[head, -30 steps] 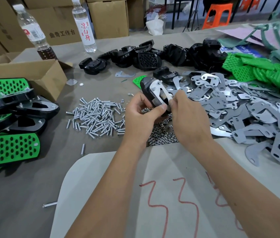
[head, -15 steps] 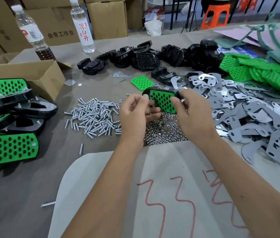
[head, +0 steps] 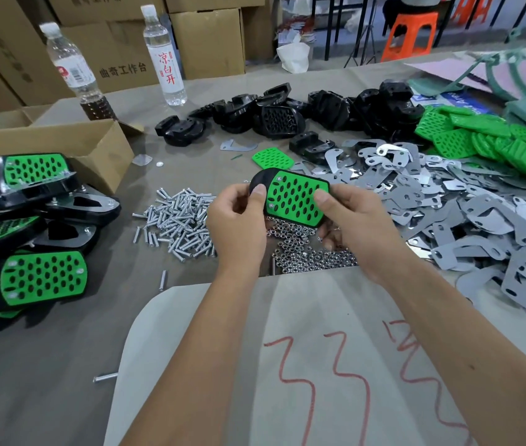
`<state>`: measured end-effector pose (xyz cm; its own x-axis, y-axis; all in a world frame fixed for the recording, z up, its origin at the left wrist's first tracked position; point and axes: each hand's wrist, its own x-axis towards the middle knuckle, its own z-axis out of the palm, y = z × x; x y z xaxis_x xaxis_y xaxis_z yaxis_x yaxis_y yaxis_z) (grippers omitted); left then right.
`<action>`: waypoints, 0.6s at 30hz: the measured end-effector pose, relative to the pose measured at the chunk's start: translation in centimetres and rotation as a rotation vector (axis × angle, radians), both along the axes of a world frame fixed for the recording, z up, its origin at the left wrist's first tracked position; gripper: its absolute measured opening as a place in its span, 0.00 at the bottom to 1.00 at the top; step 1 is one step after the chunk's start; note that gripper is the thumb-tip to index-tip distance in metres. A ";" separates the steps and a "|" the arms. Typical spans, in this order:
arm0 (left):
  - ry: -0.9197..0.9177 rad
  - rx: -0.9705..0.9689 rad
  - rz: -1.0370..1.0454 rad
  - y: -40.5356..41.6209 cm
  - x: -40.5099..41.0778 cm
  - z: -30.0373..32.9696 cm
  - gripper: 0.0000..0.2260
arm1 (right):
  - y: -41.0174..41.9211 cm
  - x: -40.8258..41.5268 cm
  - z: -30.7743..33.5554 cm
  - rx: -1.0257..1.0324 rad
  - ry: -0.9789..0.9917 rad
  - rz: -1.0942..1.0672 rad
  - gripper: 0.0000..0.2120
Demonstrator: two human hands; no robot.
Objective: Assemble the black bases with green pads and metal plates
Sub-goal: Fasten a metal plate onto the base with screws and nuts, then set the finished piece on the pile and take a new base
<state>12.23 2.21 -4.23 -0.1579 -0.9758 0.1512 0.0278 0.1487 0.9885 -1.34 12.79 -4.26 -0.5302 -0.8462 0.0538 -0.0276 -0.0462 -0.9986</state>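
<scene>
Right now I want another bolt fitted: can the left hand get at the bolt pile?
Probably yes, once it lets go. The left hand grips the assembled base; the bolt pile lies just beside it on the table, nothing between.

Head-worn view, down onto near worktable (head: 62, 365)

We found the screws (head: 176, 220) left of the nuts (head: 306, 252), metal plates (head: 467, 220) to the right, bare bases (head: 287, 114) behind, finished assemblies (head: 36, 226) far left.
</scene>
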 end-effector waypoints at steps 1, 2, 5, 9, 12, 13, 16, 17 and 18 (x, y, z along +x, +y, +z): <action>-0.028 -0.026 0.010 -0.1 0.4 0.3 0.06 | -0.3 0.4 0.0 0.006 0.025 -0.014 0.05; -0.055 -0.043 0.026 -0.4 1.0 0.7 0.05 | -0.9 1.0 0.1 0.014 0.058 -0.038 0.03; -0.084 -0.020 0.151 -1.5 2.9 1.9 0.04 | -3.6 3.9 0.9 0.005 0.226 -0.125 0.05; -0.103 -0.073 0.401 -3.4 7.1 4.1 0.05 | -8.9 10.0 1.9 -0.027 0.058 -0.019 0.06; -0.209 -0.218 0.623 -4.2 11.4 5.9 0.11 | -12.8 15.1 3.6 -0.022 -0.333 0.201 0.03; -0.236 -0.274 0.675 -4.5 12.7 6.5 0.12 | -14.1 16.5 4.2 -0.038 -0.396 0.240 0.06; -0.429 -0.425 0.847 -5.3 15.6 7.7 0.14 | -17.4 20.0 5.9 -0.114 -0.175 0.218 0.14; -0.522 -0.442 0.893 -5.6 16.4 7.9 0.15 | -18.3 21.0 6.5 -0.149 0.067 0.189 0.13; -0.606 -0.421 0.892 -6.1 17.2 7.9 0.16 | -19.0 21.9 7.1 -0.181 0.285 0.173 0.11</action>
<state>29.43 -3.89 3.71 0.4034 -0.6674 0.6259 -0.7144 0.1977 0.6713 20.53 -6.22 2.82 -0.3222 -0.8853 0.3353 -0.2797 -0.2493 -0.9271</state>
